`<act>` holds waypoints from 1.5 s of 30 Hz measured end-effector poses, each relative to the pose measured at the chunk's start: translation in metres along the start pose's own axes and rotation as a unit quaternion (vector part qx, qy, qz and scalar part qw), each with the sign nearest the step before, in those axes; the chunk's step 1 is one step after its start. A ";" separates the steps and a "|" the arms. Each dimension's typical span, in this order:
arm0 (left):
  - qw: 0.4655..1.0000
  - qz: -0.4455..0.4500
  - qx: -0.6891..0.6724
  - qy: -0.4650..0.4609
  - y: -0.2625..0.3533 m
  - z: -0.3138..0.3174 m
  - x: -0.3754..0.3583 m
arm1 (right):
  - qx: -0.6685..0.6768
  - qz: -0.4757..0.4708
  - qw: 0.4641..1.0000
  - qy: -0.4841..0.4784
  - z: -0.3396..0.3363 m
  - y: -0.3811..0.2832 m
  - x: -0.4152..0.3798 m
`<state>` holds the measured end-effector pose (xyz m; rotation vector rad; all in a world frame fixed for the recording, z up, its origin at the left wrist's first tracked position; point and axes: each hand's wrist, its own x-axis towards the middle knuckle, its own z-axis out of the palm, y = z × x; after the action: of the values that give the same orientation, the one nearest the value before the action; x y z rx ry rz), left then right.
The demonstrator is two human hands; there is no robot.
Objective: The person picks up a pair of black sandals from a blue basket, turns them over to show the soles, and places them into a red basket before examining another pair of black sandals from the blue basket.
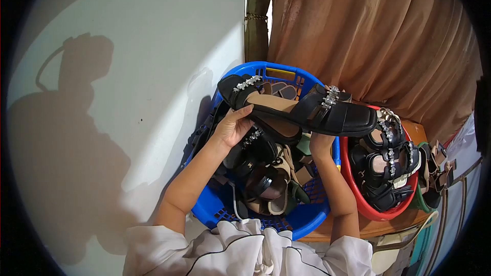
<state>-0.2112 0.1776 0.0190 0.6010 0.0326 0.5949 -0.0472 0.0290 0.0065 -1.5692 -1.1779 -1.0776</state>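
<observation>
Above the blue basket I hold a pair of black sandals with crystal-trimmed straps, their toes facing opposite ways. My left hand (pixel 236 127) is closed on the black sandal (pixel 230 92) whose toe points left, thumb along its edge. From below, my right hand (pixel 322 144) grips the black sandal (pixel 353 118) whose square toe points right; most of its fingers are hidden behind it. The two sandals overlap in the middle. Below them, the blue basket (pixel 302 229) contains a jumble of black, brown, beige and green shoes (pixel 268 181).
A red basin (pixel 368 212) full of crystal-trimmed black sandals (pixel 388 161) stands on a wooden table (pixel 404 229) to the right. Beyond it are more shoes (pixel 437 171) in a green container. A white wall (pixel 153 30) borders the left, a brown curtain (pixel 368 30) the back.
</observation>
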 end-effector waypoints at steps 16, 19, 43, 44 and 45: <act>0.999 -0.040 0.022 0.014 -0.001 0.009 -0.005 | 0.565 0.169 0.807 -0.024 0.017 -0.010 0.008; 0.999 -0.042 0.013 0.021 0.000 0.005 -0.003 | 0.624 0.142 0.768 0.003 0.018 -0.020 0.026; 1.000 -0.001 0.003 0.024 0.005 0.007 -0.003 | 0.580 0.234 0.695 -0.355 -0.010 -0.011 0.042; 1.000 0.011 0.003 0.024 0.004 0.006 -0.002 | 0.603 0.245 0.679 -0.340 -0.010 -0.011 0.043; 0.999 0.022 0.004 0.025 0.004 0.006 -0.002 | 0.595 0.233 0.682 -0.355 -0.009 -0.009 0.043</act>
<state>-0.2136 0.1762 0.0260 0.5952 0.0683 0.6516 -0.0500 0.0309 0.0510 -1.0050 -1.3621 0.7203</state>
